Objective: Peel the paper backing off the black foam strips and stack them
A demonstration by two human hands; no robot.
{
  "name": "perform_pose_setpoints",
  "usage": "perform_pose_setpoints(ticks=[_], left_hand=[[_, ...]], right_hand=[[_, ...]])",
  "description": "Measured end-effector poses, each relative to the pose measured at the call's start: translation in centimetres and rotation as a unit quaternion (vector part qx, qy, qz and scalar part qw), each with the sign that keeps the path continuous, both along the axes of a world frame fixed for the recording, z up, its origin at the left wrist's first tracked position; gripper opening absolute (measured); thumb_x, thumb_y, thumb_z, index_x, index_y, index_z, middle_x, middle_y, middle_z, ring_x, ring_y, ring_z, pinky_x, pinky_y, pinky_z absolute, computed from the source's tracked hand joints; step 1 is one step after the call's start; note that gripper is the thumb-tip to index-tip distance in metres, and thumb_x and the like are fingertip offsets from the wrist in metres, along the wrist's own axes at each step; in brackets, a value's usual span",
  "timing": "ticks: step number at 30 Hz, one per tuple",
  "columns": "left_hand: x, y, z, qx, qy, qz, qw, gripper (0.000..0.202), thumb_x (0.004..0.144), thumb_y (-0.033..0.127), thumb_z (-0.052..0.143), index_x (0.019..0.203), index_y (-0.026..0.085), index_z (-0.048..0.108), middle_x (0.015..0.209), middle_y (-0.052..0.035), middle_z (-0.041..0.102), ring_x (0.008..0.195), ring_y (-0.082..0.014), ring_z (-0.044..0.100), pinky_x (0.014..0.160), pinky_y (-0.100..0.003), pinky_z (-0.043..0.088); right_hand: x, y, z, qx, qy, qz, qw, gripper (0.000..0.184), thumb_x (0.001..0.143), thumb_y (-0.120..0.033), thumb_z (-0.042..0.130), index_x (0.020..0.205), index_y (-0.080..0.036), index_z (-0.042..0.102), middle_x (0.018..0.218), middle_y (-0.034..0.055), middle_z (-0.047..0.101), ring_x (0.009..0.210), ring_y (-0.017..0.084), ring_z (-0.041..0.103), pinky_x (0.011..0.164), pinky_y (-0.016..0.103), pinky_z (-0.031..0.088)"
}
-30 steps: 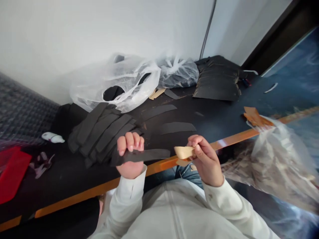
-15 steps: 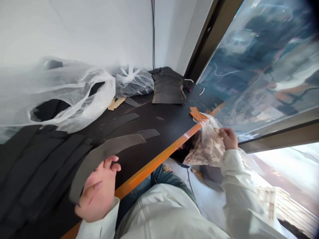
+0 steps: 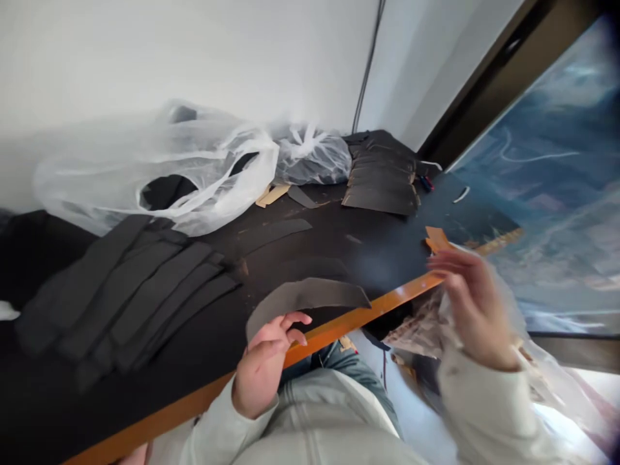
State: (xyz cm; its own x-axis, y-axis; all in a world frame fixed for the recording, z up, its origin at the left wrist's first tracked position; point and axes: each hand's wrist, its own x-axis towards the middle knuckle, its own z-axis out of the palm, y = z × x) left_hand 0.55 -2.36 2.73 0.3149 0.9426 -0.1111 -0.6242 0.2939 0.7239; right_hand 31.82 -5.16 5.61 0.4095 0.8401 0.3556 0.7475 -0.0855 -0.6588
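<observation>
My left hand [image 3: 264,361] pinches the near end of a curved dark grey strip [image 3: 310,296] and holds it just above the black table's orange front edge [image 3: 339,326]. My right hand [image 3: 472,307] is blurred by motion, its fingers stretched out and apart with nothing in them, beside a clear plastic bag of tan scraps [image 3: 426,323] that hangs off the table's right corner. A small tan piece [image 3: 437,238] lies on the table just past that hand.
A fanned stack of dark strips [image 3: 130,284] lies at the left. Two loose strips [image 3: 276,231] rest mid-table. White plastic bags [image 3: 194,168] stand against the wall, with a second dark stack [image 3: 382,177] at the far right. A window is on the right.
The tan backing my right hand held a second ago is gone; that hand went to the scrap bag and has now lifted away open. My left hand keeps the strip and has shifted right.
</observation>
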Motion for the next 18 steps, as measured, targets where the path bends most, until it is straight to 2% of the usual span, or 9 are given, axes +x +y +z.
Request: perform_pose_setpoints(ticks=[2,3,5,7,10,11,12,16,18], left_hand=[[0.6,-0.2,-0.2,-0.009,0.013,0.003,1.0,0.012,0.076,0.026,0.065,0.067,0.019,0.068,0.081,-0.0086,0.066,0.097,-0.0276,0.064,0.067,-0.031,0.051],[0.7,-0.3,-0.3,-0.009,0.026,0.01,1.0,0.013,0.078,0.028,0.065,0.068,0.019,0.066,0.08,-0.0082,0.065,0.095,-0.0276,0.065,0.066,-0.032,0.051],[0.8,0.0,-0.3,0.012,0.103,0.027,0.994,0.023,0.086,0.037,0.058,0.074,0.019,0.065,0.082,-0.0085,0.066,0.091,-0.0266,0.064,0.067,-0.034,0.051],[0.3,0.8,-0.1,0.068,0.27,0.045,0.96,0.027,0.093,0.043,0.052,0.089,0.02,0.065,0.091,-0.0092,0.067,0.089,-0.0243,0.063,0.074,-0.037,0.051],[-1.0,2.7,0.7,0.161,0.523,0.11,0.829,0.034,0.091,0.045,0.058,0.115,0.021,0.056,0.108,-0.0095,0.065,0.092,-0.0229,0.062,0.082,-0.039,0.05],[-1.4,3.4,1.0,0.175,0.564,0.138,0.795,0.038,0.09,0.044,0.06,0.12,0.022,0.052,0.11,-0.0092,0.064,0.093,-0.0225,0.062,0.082,-0.037,0.05],[-1.7,4.0,1.1,0.18,0.582,0.161,0.777,0.037,0.091,0.042,0.059,0.121,0.022,0.049,0.108,-0.0084,0.063,0.093,-0.0217,0.062,0.079,-0.035,0.05],[-2.1,6.2,1.1,0.2,0.564,0.177,0.781,0.032,0.095,0.028,0.055,0.122,0.023,0.04,0.096,-0.0029,0.059,0.086,-0.0155,0.061,0.075,-0.027,0.05],[-1.8,7.0,0.8,0.215,0.565,0.164,0.78,0.033,0.094,0.024,0.056,0.123,0.023,0.039,0.095,-0.0016,0.059,0.085,-0.0143,0.06,0.078,-0.028,0.049]], right_hand=[[-5.4,2.0,0.7,-0.048,0.109,0.205,0.971,0.052,0.087,-0.053,0.06,0.129,-0.025,0.048,0.114,0.0101,0.064,0.102,0.023,0.065,0.086,0.038,0.055],[-7.4,2.9,0.9,-0.078,0.122,0.259,0.955,0.049,0.083,-0.05,0.066,0.123,-0.026,0.05,0.104,0.0064,0.066,0.094,0.02,0.066,0.081,0.034,0.056],[-9.7,4.8,1.0,-0.118,0.111,0.308,0.937,0.037,0.082,-0.042,0.069,0.111,-0.025,0.054,0.093,0.0019,0.066,0.083,0.017,0.065,0.075,0.03,0.054],[-10.2,6.4,1.0,-0.127,0.096,0.31,0.937,0.024,0.083,-0.037,0.067,0.099,-0.024,0.055,0.086,0.0002,0.064,0.077,0.016,0.063,0.07,0.028,0.052],[-9.5,8.2,1.0,-0.126,0.082,0.292,0.944,0.018,0.083,-0.035,0.065,0.089,-0.024,0.052,0.082,-0.001,0.062,0.074,0.015,0.06,0.067,0.026,0.049],[-9.3,8.6,0.9,-0.13,0.077,0.288,0.946,0.018,0.083,-0.035,0.065,0.089,-0.024,0.052,0.081,-0.0014,0.062,0.073,0.014,0.06,0.066,0.025,0.048],[-9.2,9.0,0.8,-0.134,0.074,0.287,0.946,0.018,0.083,-0.035,0.065,0.09,-0.024,0.053,0.081,-0.0017,0.062,0.072,0.014,0.059,0.065,0.025,0.047],[-9.1,10.3,0.2,-0.167,0.086,0.296,0.936,0.02,0.084,-0.042,0.063,0.09,-0.024,0.055,0.081,-0.0017,0.064,0.069,0.013,0.06,0.064,0.024,0.046],[-8.9,10.9,-0.2,-0.199,0.065,0.265,0.941,0.022,0.084,-0.045,0.064,0.088,-0.024,0.057,0.078,-0.0016,0.066,0.068,0.014,0.061,0.064,0.026,0.045]])
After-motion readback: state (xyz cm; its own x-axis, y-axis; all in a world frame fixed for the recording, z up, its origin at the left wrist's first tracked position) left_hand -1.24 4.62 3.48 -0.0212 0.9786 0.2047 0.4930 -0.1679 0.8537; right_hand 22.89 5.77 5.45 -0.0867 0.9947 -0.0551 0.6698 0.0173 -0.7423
